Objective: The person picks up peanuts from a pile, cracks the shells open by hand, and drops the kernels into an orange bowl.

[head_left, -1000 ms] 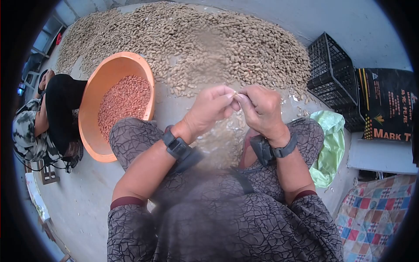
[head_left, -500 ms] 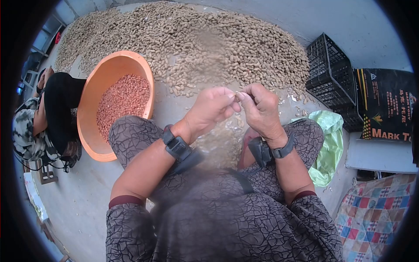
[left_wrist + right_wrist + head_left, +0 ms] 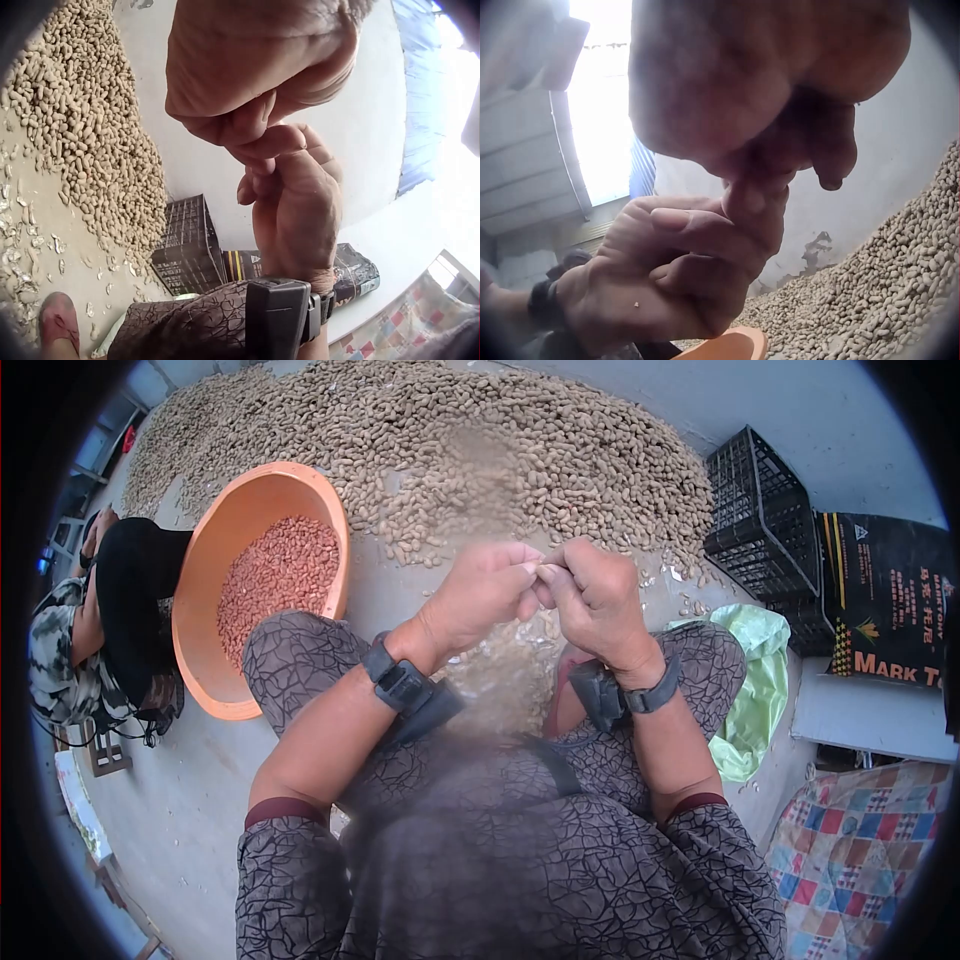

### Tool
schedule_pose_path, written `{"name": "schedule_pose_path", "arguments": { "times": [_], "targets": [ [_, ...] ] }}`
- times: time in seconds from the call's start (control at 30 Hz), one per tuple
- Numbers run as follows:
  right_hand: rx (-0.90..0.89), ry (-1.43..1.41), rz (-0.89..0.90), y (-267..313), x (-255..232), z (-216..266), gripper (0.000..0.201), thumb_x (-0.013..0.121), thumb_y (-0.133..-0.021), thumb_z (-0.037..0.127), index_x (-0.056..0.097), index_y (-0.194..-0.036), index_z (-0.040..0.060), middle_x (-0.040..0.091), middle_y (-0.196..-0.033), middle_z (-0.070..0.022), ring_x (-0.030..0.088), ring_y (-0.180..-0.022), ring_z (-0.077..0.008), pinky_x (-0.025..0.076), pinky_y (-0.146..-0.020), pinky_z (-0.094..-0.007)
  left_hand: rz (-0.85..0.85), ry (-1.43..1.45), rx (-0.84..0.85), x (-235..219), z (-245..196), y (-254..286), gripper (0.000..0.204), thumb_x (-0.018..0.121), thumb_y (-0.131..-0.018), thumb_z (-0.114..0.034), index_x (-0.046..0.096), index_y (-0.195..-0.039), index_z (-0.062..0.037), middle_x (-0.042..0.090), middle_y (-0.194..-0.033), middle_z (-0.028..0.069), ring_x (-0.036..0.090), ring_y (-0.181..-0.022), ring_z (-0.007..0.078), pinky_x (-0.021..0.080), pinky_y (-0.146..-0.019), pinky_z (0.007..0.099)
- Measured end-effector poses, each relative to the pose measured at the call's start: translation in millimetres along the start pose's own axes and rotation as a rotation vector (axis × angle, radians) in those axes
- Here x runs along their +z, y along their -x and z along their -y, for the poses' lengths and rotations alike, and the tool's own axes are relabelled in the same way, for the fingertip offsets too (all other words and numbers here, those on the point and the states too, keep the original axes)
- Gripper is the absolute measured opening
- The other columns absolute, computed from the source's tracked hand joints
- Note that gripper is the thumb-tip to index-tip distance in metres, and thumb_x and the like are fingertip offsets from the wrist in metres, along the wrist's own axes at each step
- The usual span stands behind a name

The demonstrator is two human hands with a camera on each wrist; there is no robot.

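Observation:
Both hands meet above the lap in the head view, fingertips together around a small pale peanut [image 3: 542, 566]. The left hand [image 3: 480, 595] pinches it from the left between thumb and fingers. From the other side, the right hand [image 3: 603, 605] pinches it with thumb and curled index finger. The wrist views show the left hand [image 3: 262, 67] and the right hand [image 3: 757, 75] close up, their fingers hiding the peanut. Empty-looking shells [image 3: 505, 660] lie blurred on the floor below. An orange basin [image 3: 215, 550] at the left holds reddish shelled kernels [image 3: 275, 575].
Unshelled peanuts [image 3: 400, 430] form a wide heap along the wall. Black crates [image 3: 760, 510], a black printed sack [image 3: 890, 600], a green bag [image 3: 755, 690] and a patchwork cloth [image 3: 860, 850] are at the right. Another person [image 3: 75, 650] sits at the far left.
Both hands stay together, with small shifts of the fingers around the peanut. The basin and surroundings appear slightly higher and further left in the head view.

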State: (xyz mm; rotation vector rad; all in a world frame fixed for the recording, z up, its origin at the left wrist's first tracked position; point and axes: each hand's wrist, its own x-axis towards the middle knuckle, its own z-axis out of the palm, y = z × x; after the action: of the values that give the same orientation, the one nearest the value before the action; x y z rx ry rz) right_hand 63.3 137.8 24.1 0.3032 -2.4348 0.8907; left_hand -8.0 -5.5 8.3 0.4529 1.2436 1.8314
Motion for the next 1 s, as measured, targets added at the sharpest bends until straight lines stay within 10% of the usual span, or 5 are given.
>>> {"name": "schedule_pose_path", "arguments": {
  "times": [0.07, 0.6, 1.0],
  "targets": [
    [0.252, -0.269, -0.003, 0, -2, 4, 0.005, 0.058, -0.078, -0.001, 0.056, -0.074, -0.0001, 0.057, -0.06, -0.0046, 0.053, -0.053, -0.0093, 0.039, -0.047, -0.0249, 0.042, -0.061, -0.008, -3, -1, -2, 0.017, 0.045, -0.085, -0.008, 0.058, -0.09, 0.0014, 0.06, -0.078, 0.0051, 0.049, -0.06, 0.0051, 0.037, -0.051, 0.0175],
    [0.227, -0.109, -0.153, 4, 11, 4, 0.006, 0.059, -0.082, 0.003, 0.057, -0.077, -0.0019, 0.058, -0.063, -0.0044, 0.053, -0.053, -0.0072, 0.041, -0.047, -0.0223, -0.083, 0.119, -0.003, -4, 4, -1, 0.014, 0.052, -0.089, -0.008, 0.058, -0.095, 0.0023, 0.063, -0.076, 0.007, 0.052, -0.054, 0.0031, 0.034, -0.04, 0.013],
    [0.713, -0.689, -0.062, -1, 4, 3, 0.01, 0.059, -0.083, 0.009, 0.062, -0.081, -0.0012, 0.062, -0.068, -0.0031, 0.054, -0.058, -0.0051, 0.044, -0.05, -0.0196, -0.034, -0.019, 0.037, -5, 5, -5, 0.013, 0.05, -0.09, -0.011, 0.055, -0.096, -0.0006, 0.06, -0.074, 0.0049, 0.046, -0.052, 0.0027, 0.035, -0.045, 0.0148]
  ]
}}
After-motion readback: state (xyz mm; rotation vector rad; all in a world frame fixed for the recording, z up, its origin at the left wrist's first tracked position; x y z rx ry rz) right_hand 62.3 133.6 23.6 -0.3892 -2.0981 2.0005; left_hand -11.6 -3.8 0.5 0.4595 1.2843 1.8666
